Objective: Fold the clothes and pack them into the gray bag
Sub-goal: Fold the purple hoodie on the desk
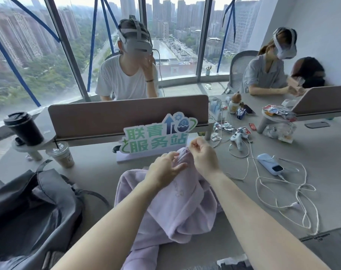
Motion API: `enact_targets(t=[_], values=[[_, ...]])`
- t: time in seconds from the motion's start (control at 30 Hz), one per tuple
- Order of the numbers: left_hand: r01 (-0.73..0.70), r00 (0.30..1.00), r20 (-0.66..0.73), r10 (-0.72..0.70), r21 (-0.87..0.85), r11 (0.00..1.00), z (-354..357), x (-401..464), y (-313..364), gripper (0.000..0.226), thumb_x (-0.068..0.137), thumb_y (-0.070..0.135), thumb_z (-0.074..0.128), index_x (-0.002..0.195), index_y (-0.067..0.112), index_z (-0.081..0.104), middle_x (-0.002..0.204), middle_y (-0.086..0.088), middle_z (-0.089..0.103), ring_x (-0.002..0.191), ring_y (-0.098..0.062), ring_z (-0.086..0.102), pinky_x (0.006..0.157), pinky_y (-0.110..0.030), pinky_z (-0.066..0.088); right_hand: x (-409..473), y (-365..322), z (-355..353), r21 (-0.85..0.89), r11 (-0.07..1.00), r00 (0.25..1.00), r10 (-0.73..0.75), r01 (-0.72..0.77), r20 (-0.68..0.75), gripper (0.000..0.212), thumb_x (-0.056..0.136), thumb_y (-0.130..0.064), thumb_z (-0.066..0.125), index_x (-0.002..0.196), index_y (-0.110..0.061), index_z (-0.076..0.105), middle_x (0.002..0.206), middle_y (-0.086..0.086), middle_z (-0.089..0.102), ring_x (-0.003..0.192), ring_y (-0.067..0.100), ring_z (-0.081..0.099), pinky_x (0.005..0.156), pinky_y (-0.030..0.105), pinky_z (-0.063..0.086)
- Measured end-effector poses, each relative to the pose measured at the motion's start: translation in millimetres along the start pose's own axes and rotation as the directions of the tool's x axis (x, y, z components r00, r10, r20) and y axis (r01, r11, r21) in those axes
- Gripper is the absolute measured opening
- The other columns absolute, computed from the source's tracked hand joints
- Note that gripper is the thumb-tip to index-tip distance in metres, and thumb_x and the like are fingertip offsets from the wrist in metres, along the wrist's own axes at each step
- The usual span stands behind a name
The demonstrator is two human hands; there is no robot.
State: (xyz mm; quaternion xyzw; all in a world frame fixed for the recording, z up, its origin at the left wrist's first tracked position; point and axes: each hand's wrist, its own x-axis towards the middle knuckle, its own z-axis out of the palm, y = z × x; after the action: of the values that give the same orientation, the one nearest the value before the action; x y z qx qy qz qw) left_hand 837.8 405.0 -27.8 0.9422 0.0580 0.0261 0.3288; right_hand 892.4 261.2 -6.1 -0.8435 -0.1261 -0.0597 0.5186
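Observation:
A fluffy lilac garment lies bunched on the grey table in front of me, one end lifted toward the sign. My right hand pinches that raised end, which shows ribbed fabric at the top. My left hand is just left of it, fingers spread and loosely bent against the cloth. The gray bag sits at the lower left, its top gaping, with a strap loop standing up.
A green-lettered sign stands right behind the garment. An iced drink cup and a black cup are at left. White cables, a blue device and snack packets lie at right. Two people with headsets sit beyond the dividers.

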Motion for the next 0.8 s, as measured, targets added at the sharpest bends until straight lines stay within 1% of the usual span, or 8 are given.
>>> enact_targets(t=[0.03,0.1,0.17,0.33,0.5,0.63,0.73,0.8], values=[[-0.011,1.0,-0.025,0.011,-0.006,1.0,4,1,5,0.026,0.09,0.046,0.059,0.091,0.02,0.057,0.096,-0.005,0.067,0.094,-0.029,0.06,0.072,-0.035,0.044,-4,0,2,0.022,1.0,1.0,-0.014,0.014,0.002,0.019,0.095,-0.012,0.057,0.077,-0.018,0.055,0.075,-0.004,0.061,0.068,0.0,0.055,0.062,0.008,0.039],[-0.036,0.991,-0.126,0.036,0.005,0.999,8,-2,7,0.031,0.093,0.038,0.058,0.073,0.018,0.044,0.077,-0.005,0.062,0.083,-0.033,0.059,0.06,-0.034,0.031,-8,3,3,-0.005,1.0,0.999,0.013,-0.013,-0.042,0.015,0.094,-0.012,0.058,0.079,-0.015,0.058,0.073,-0.005,0.06,0.069,0.006,0.055,0.064,0.015,0.04],[-0.055,0.974,-0.213,0.081,0.128,0.99,8,-9,11,0.031,0.095,0.038,0.054,0.075,0.018,0.042,0.079,-0.005,0.063,0.081,-0.033,0.057,0.06,-0.033,0.027,-4,13,1,0.001,0.99,0.985,0.141,-0.141,-0.095,0.013,0.094,-0.014,0.057,0.081,-0.014,0.061,0.074,-0.004,0.06,0.073,0.015,0.054,0.068,0.026,0.039],[-0.016,0.95,-0.3,0.086,0.228,0.974,7,-20,8,0.025,0.096,0.035,0.049,0.079,0.018,0.042,0.085,-0.004,0.065,0.087,-0.033,0.059,0.062,-0.034,0.031,12,36,-10,0.061,0.897,0.873,0.441,-0.439,-0.209,0.013,0.093,-0.014,0.051,0.082,-0.012,0.059,0.079,0.005,0.062,0.078,0.026,0.054,0.067,0.028,0.035],[-0.058,0.976,-0.198,0.092,0.172,0.983,16,-25,1,0.021,0.094,0.04,0.05,0.083,0.022,0.046,0.086,0.005,0.063,0.09,-0.026,0.058,0.064,-0.033,0.029,10,40,-8,0.142,0.911,0.895,0.408,-0.386,-0.183,0.015,0.095,-0.013,0.047,0.088,-0.007,0.058,0.072,0.001,0.057,0.074,0.023,0.051,0.069,0.03,0.039],[-0.007,1.0,0.026,0.008,-0.06,0.998,14,-20,-9,0.043,0.095,0.054,0.045,0.08,0.015,0.05,0.074,0.004,0.056,0.08,-0.025,0.056,0.066,-0.036,0.038,6,25,-16,0.214,0.949,0.959,0.26,-0.232,-0.113,0.017,0.098,-0.012,0.046,0.082,-0.013,0.053,0.067,-0.003,0.049,0.063,0.013,0.043,0.06,0.023,0.038],[0.046,0.998,0.052,-0.032,-0.29,0.956,8,-9,-12,0.023,0.095,0.048,0.051,0.104,0.028,0.061,0.099,0.008,0.064,0.096,-0.015,0.059,0.078,-0.029,0.04,4,7,-23,0.218,0.971,0.994,0.106,-0.1,-0.013,0.022,0.099,-0.009,0.048,0.078,-0.014,0.053,0.064,-0.007,0.045,0.057,0.003,0.04,0.057,0.014,0.035],[0.031,0.995,0.101,0.009,-0.393,0.919,2,-1,-12,0.023,0.086,0.051,0.062,0.106,0.04,0.061,0.109,0.009,0.066,0.102,-0.013,0.062,0.089,-0.031,0.047,5,-2,-27,0.231,0.973,0.999,0.015,-0.025,0.044,0.023,0.098,-0.006,0.048,0.077,-0.012,0.053,0.064,-0.008,0.045,0.057,-0.002,0.04,0.06,0.013,0.035]])
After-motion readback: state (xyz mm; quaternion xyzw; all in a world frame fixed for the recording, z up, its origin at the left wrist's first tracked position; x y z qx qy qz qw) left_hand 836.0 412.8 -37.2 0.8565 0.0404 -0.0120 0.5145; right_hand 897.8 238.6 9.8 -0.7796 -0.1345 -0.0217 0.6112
